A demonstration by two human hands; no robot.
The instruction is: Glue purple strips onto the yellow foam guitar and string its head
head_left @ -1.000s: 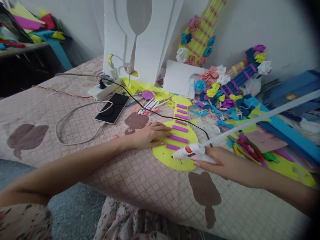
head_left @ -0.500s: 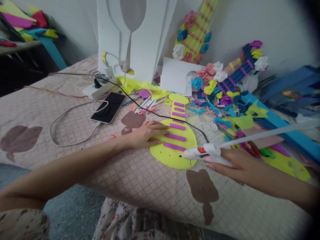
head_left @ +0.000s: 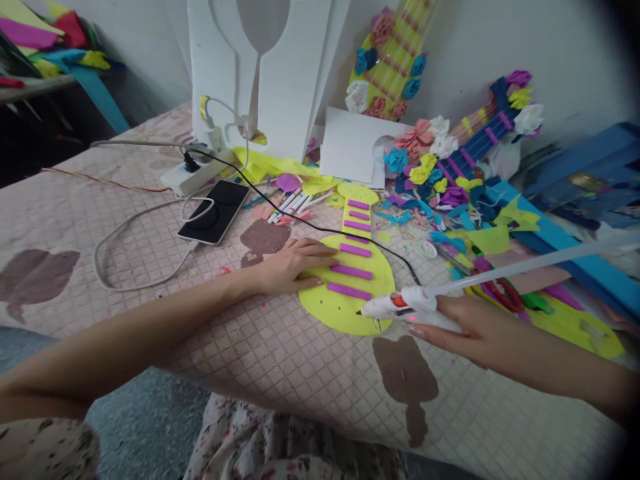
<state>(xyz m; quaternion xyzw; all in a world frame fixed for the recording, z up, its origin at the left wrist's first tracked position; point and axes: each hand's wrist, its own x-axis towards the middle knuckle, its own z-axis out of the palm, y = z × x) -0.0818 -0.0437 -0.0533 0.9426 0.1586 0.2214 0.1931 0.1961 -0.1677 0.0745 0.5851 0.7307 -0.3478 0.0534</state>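
A yellow guitar-shaped cutout with several purple strips across its body and neck lies flat on the table. My left hand rests on the left side of its body, fingers stretched out near the strips. A white hot glue gun with an orange part and a lit red light is gripped in my right hand. Its dark nozzle points left, over the lower right of the yellow body; I cannot tell whether it touches. A long clear glue stick sticks out of its back.
A black cord runs from the power strip across the cutout's neck to the glue gun. Nearby lie a phone, white markers, red-handled scissors and paper scraps. Flower-decorated guitars and white boards stand behind.
The glue gun in my right hand has shifted very slightly left over the yellow body. My left hand stays in place on the cutout. The view has moved a little.
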